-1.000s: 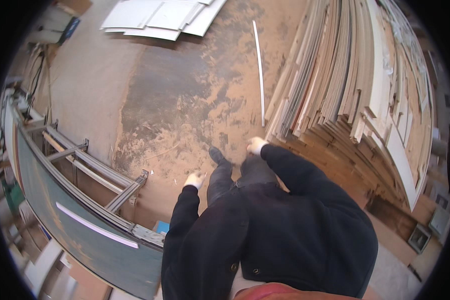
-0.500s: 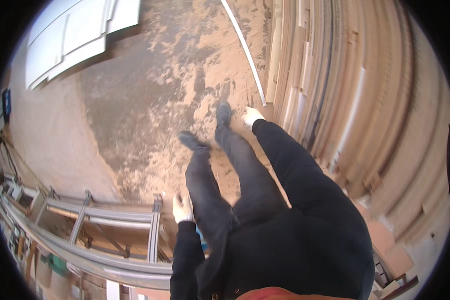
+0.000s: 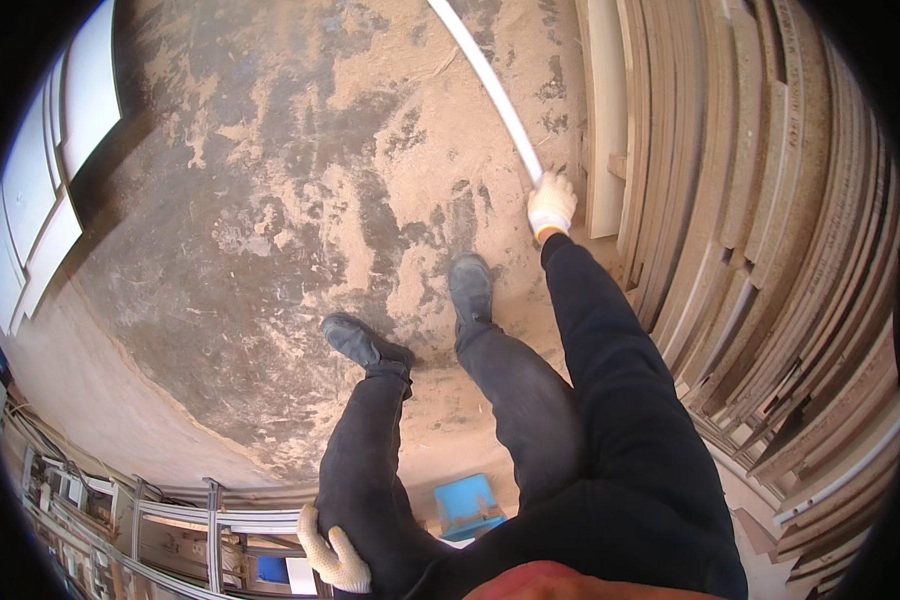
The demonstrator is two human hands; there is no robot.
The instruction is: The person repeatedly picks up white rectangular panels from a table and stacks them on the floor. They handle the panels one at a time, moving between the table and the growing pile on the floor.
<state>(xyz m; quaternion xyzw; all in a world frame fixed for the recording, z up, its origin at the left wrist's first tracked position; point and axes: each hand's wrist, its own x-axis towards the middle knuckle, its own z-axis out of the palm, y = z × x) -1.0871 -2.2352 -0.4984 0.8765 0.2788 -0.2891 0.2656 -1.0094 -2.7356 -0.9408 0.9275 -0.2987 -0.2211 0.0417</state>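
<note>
A long, narrow white strip (image 3: pixel 485 80) runs from the far edge of the view down to my right hand (image 3: pixel 552 203). That hand, in a cream knit glove, is closed round the strip's near end. My left hand (image 3: pixel 334 552), gloved the same way, hangs beside my left thigh near a metal frame, its thumb and fingers apart and nothing in it.
Upright boards and panels (image 3: pixel 760 200) stand packed along the right. White panels (image 3: pixel 45 190) stand at the far left. A metal-railed frame (image 3: pixel 213 535) lies at lower left, and a blue box (image 3: pixel 467 502) sits behind my legs. Sawdust covers the dark floor (image 3: pixel 270 200).
My right hand has reached the white strip and closed on its near end. The view has shifted, with my left hand now lower and the blue box showing between my legs.
</note>
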